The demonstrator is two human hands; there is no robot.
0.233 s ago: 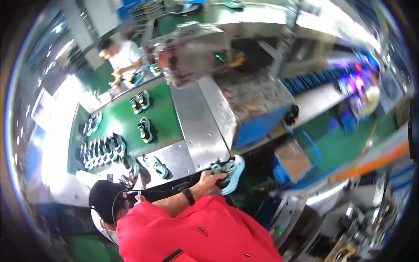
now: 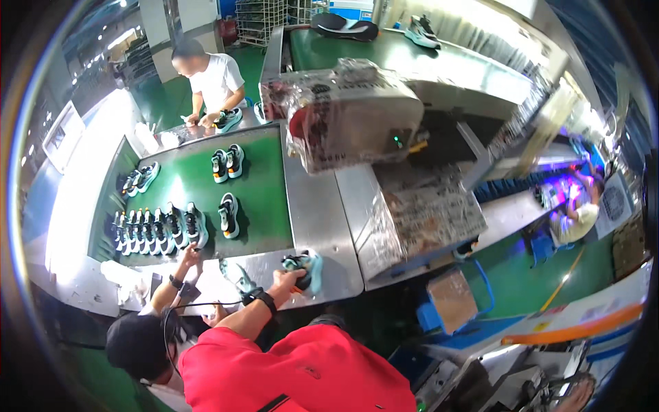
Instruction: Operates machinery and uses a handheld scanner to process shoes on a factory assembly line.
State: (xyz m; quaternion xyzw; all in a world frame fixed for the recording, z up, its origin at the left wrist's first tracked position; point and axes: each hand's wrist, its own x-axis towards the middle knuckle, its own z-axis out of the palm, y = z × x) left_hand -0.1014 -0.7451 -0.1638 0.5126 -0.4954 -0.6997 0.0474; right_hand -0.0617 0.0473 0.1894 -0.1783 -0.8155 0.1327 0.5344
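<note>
My left hand (image 2: 290, 280), with a dark watch band on its wrist, is closed round a shoe (image 2: 310, 272) with a dark upper and a pale mint sole. The shoe is over the metal edge plate (image 2: 336, 268) of the conveyor; whether it touches the plate I cannot tell. Left of it, another pale mint shoe (image 2: 237, 276) lies partly behind my forearm. I cannot see my right hand. Beside me on the left, a co-worker in a black cap (image 2: 134, 343) has a hand (image 2: 190, 254) at the near end of a row of shoes (image 2: 158, 230).
The green conveyor belt (image 2: 264, 199) also carries a pair of shoes (image 2: 228, 163) and a single shoe (image 2: 229, 214). A plastic-wrapped machine (image 2: 357, 123) stands beyond it. Across the belt, a person in white (image 2: 218, 79) handles a shoe. A blue-framed stool (image 2: 453, 302) stands to the right.
My left hand has carried the shoe left, from beyond the table's corner to over the metal plate. The co-worker's hand has moved up to the row of shoes. The whole view has shifted.
</note>
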